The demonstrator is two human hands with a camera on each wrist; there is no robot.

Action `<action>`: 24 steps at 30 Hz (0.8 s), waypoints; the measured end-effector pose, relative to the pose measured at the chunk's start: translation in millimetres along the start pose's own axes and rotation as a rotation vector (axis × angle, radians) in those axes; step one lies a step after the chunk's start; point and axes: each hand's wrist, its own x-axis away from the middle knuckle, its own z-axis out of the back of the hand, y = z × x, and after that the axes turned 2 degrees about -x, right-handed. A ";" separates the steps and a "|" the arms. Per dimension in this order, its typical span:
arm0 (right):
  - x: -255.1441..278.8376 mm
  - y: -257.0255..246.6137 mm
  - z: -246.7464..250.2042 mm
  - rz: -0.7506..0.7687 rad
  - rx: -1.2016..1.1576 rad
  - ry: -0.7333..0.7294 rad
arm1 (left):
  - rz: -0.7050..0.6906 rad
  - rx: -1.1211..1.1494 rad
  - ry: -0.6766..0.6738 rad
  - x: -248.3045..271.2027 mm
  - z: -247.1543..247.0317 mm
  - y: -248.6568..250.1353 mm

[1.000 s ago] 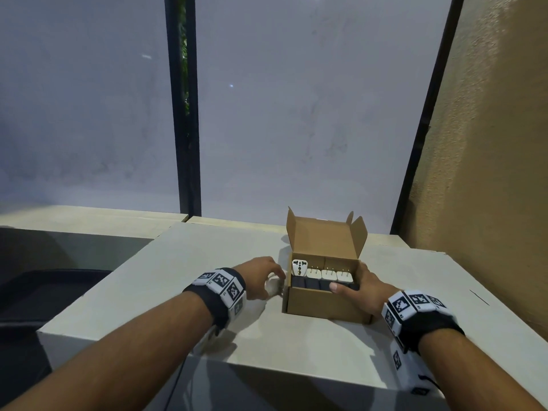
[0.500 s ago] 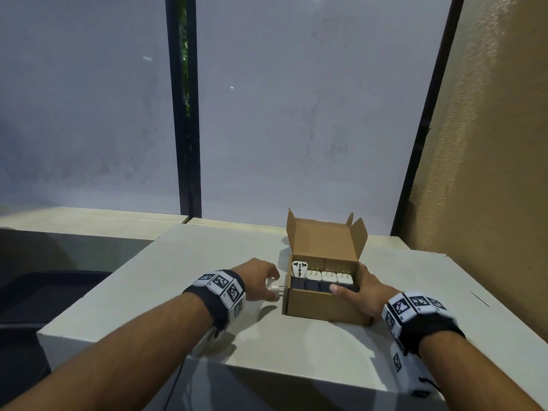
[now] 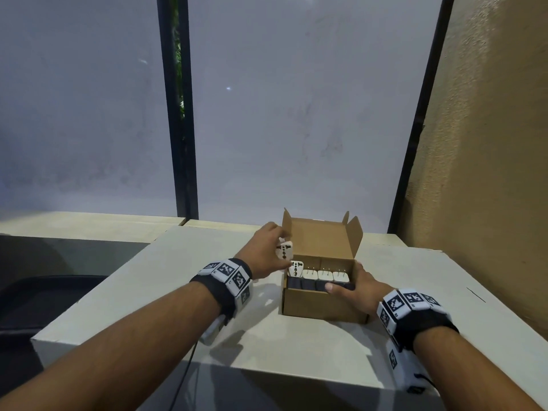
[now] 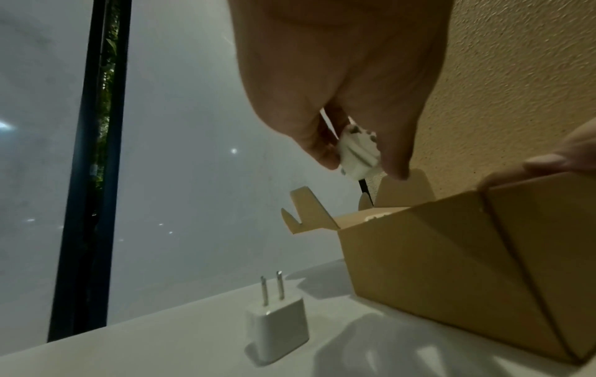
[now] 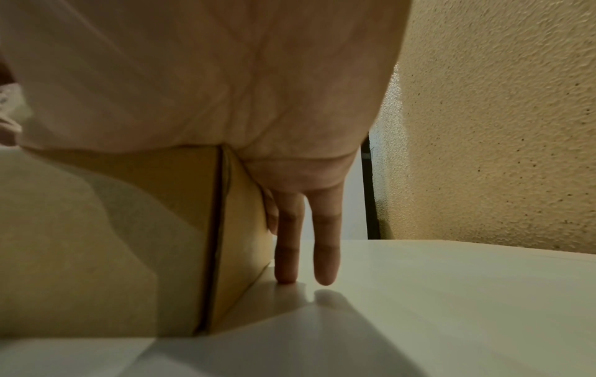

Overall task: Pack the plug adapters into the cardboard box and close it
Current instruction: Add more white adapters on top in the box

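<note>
An open cardboard box [image 3: 321, 305] stands on the white table [image 3: 184, 262], its lid upright at the back. Inside sit a row of white plug adapters [image 3: 324, 275] and a row of dark ones [image 3: 305, 284]. My left hand [image 3: 267, 250] pinches a white adapter [image 3: 284, 251] just above the box's left rim; the left wrist view shows the held adapter [image 4: 356, 155] between thumb and fingers. My right hand [image 3: 353, 289] grips the box's front right corner, thumb over the rim, fingers [image 5: 288, 244] straight down its right wall [image 5: 238, 229]. One more white adapter [image 4: 277, 329] stands on the table left of the box [image 4: 451, 267], prongs up.
A textured tan wall [image 3: 486, 143] runs close along the right of the table. Frosted window panes with a black frame [image 3: 178, 114] stand behind. A dark lower area [image 3: 44, 292] lies left of the table's edge.
My left hand has lifted a white adapter off the table beside the box and carried it up to the box's left rim. The right hand has stayed on the box.
</note>
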 end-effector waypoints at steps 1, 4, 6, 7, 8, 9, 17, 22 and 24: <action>0.0 0.1 -0.3 -0.003 -0.001 0.000 | -0.004 0.009 -0.005 -2.5 -0.1 4.5; -4.3 3.8 -2.1 -0.007 -0.005 0.001 | -0.026 0.032 -0.049 -8.4 -4.7 16.8; -7.2 7.1 -3.5 -0.009 -0.006 -0.004 | -0.051 0.033 -0.074 -11.1 -10.5 23.7; -8.2 8.4 -4.3 -0.009 -0.005 -0.004 | -0.063 0.041 -0.081 -12.1 -13.5 27.2; -9.2 9.3 -4.8 -0.009 -0.007 -0.005 | -0.074 0.044 -0.081 -13.3 -16.2 30.2; -9.2 9.0 -5.0 -0.007 -0.007 -0.005 | -0.083 0.029 -0.073 -15.0 -19.0 32.7; -4.1 3.1 -3.9 -0.007 0.003 0.003 | -0.066 -0.095 -0.085 -26.8 -36.1 46.3; -6.8 4.6 -5.0 -0.010 0.016 0.005 | -0.024 -0.164 -0.191 -32.8 -44.6 48.3; -6.7 3.7 -4.7 -0.020 0.019 -0.006 | -0.012 -0.195 -0.223 -33.9 -48.0 46.0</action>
